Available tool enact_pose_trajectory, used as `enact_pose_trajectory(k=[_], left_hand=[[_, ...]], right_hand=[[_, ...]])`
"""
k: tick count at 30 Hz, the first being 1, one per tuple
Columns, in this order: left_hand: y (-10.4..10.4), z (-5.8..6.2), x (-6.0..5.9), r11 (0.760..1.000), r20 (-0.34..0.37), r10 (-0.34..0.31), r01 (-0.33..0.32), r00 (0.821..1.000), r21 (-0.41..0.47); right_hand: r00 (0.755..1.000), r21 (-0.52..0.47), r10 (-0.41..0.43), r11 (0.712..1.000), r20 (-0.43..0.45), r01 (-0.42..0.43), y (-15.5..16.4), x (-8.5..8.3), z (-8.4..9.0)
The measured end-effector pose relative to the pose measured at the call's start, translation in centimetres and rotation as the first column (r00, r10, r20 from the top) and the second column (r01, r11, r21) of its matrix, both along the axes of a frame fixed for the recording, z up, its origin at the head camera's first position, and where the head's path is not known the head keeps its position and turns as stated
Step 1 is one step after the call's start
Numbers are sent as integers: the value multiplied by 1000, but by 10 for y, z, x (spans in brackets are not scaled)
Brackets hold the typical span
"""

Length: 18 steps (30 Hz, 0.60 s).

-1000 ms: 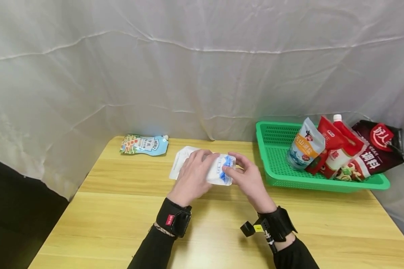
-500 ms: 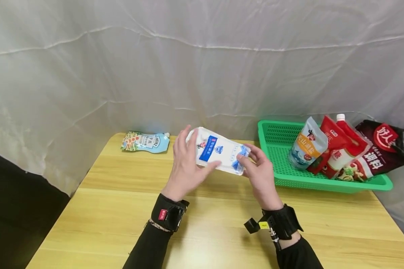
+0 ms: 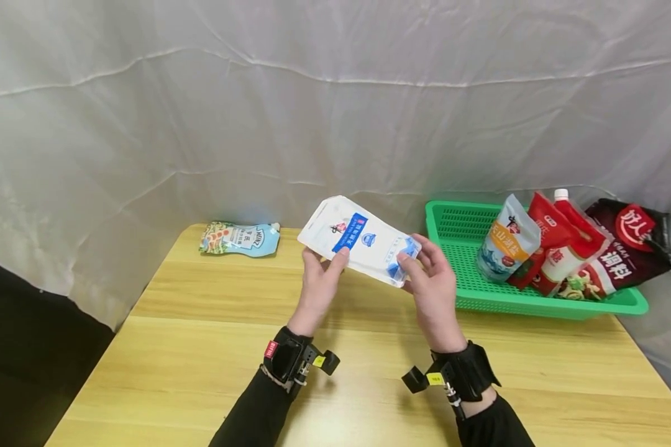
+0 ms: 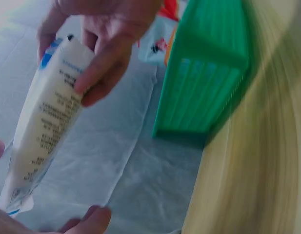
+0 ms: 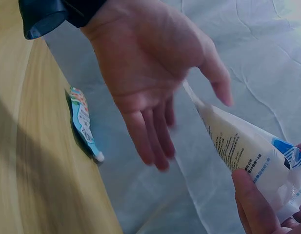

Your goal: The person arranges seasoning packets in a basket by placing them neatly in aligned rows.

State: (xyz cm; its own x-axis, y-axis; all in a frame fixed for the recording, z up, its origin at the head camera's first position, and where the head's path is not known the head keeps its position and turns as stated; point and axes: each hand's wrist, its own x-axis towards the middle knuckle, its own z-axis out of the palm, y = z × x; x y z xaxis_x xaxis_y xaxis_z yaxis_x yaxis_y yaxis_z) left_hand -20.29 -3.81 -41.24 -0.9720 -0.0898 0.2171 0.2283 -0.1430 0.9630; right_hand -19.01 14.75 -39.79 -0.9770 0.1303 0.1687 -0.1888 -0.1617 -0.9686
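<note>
Holding a white pouch (image 3: 360,242) above the table (image 3: 201,360), I pinch its lower end with my right hand (image 3: 433,292); my left hand (image 3: 320,282) lies open beneath it. Four packs (image 3: 570,251) already sit in the green basket (image 3: 453,248); this pouch and a Heinz sachet (image 3: 239,239) remain outside.

Both forearms raised above the tabletop: left hand (image 3: 320,282) opened, fingers straight, thumb forward; right hand (image 3: 432,285) with fingers curled in a pinch, black wrist straps on both.
</note>
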Motion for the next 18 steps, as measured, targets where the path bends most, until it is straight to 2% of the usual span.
enact_pose_trajectory(k=[3,7,11,18], left_hand=[[1,-2,1,995,-11,-96,96,995,-2],[1,-2,2,985,-11,-164,164,986,53],[-1,-2,2,976,9,-180,177,984,127],[-5,1,4,976,74,-162,149,984,160]], right_hand=[[1000,-8,12,1000,-4,-12,-3,0,-2],[999,-13,31,999,-6,-31,-8,0,-5],[999,-16,51,999,2,-50,-11,0,-7],[995,0,95,995,19,-95,-11,0,-7]])
